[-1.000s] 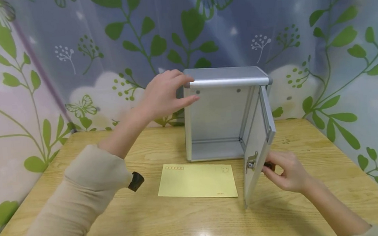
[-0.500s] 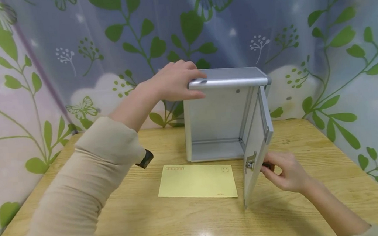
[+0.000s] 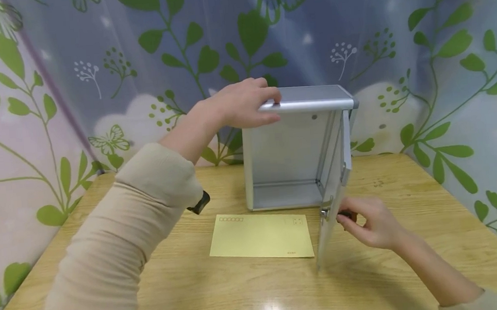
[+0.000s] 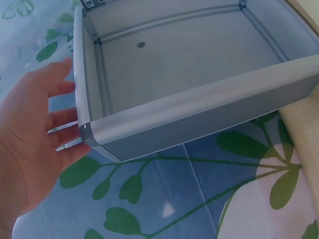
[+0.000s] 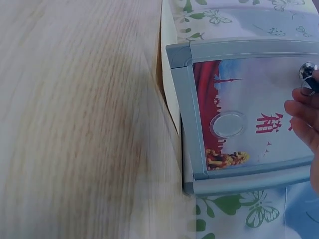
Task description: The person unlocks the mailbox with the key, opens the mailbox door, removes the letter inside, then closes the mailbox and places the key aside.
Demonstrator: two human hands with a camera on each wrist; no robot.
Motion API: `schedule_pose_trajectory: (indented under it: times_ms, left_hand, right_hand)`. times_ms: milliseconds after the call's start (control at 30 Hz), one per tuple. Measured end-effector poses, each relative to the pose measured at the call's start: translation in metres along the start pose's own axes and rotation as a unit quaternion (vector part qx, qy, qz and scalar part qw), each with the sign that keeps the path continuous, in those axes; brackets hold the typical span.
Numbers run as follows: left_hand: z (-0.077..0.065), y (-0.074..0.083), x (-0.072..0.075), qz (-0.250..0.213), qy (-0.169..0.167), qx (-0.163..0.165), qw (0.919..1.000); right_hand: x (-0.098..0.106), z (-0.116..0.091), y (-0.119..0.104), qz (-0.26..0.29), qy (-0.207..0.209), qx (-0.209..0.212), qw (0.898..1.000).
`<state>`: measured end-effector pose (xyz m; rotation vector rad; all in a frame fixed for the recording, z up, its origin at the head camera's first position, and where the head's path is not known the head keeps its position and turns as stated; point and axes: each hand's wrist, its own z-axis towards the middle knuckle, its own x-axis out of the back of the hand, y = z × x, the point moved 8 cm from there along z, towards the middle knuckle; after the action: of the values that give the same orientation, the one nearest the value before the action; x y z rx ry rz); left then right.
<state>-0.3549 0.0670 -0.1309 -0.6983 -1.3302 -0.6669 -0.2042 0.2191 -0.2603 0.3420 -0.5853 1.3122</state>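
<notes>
One gray box (image 3: 280,147) stood on the wooden table (image 3: 190,300), its door (image 3: 336,179) swung wide. The right hand (image 3: 371,223) pinched a small dark key (image 5: 314,84) at the door's lock (image 5: 305,70). The left hand (image 3: 242,104) touched the box's top edge, fingers a bit spread. A yellow envelope (image 3: 261,236) lay flat just in front. Behind hung a leafy cloth (image 3: 217,31).

There are two hands (image 3: 244,105) (image 3: 375,224), two sleeves (image 3: 106,244) (image 3: 475,303), one box (image 3: 287,147), one door (image 5: 259,82), one lock (image 5: 305,68), one key (image 5: 313,83) and one envelope (image 3: 260,236).
</notes>
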Motion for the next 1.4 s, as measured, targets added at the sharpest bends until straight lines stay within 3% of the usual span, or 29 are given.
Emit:
schedule_pose_trajectory:
  times_ms: [300, 533, 833, 1167, 1400]
  left_hand:
    - [0.001, 0.001, 0.002, 0.002, 0.011, 0.003, 0.9999]
    - [-0.001, -0.001, 0.003, -0.024, 0.027, 0.013, 0.9993]
    - [0.003, 0.002, -0.002, 0.030, 0.018, 0.024, 0.9991]
    - [0.003, 0.002, -0.005, 0.036, 0.020, 0.030, 0.9987]
    - [0.004, 0.001, -0.005, 0.033, 0.009, 0.039, 0.9987]
  right_hand:
    - [-0.025, 0.001, 0.019, -0.066, -0.070, -0.080, 0.992]
    - [-0.042, 0.013, 0.025, -0.105, -0.094, -0.102, 0.985]
    - [-0.059, 0.027, 0.034, -0.166, -0.114, -0.129, 0.971]
    - [-0.074, 0.040, 0.045, -0.210, -0.125, -0.142, 0.959]
    - [-0.088, 0.046, 0.062, -0.225, -0.169, -0.237, 0.930]
